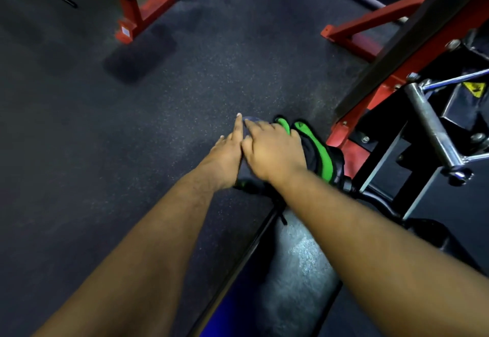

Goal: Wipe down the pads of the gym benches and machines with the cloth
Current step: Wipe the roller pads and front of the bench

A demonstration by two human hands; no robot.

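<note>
Two bare arms are stretched out over the dark speckled floor (79, 125). The left hand (227, 151) is seen with straight fingers, one of them pointing forward, and nothing is held in it. Its side is touching the right hand (275, 151). The right hand is laid flat, fingers fairly straight, on top of the cloth (315, 148). The cloth is black with bright green patches and looks bunched up. It is found at the far end of a pad (301, 265), just past the hands. Part of the cloth is hidden under the right hand and wrist. A small bluish thing is seen at the right fingertips, but it is too blurred to tell what it is.

The pad is dark and shiny, with a pale worn patch in the middle and a black edge on its left side. Much of it is covered by the right arm.

At the top left, a red frame (137, 11) is stood on the floor. On the right, a red and black machine (397, 125) with a silver bar (434, 127) is placed just beside the cloth. A yellow sticker (473, 89) is seen on it.
</note>
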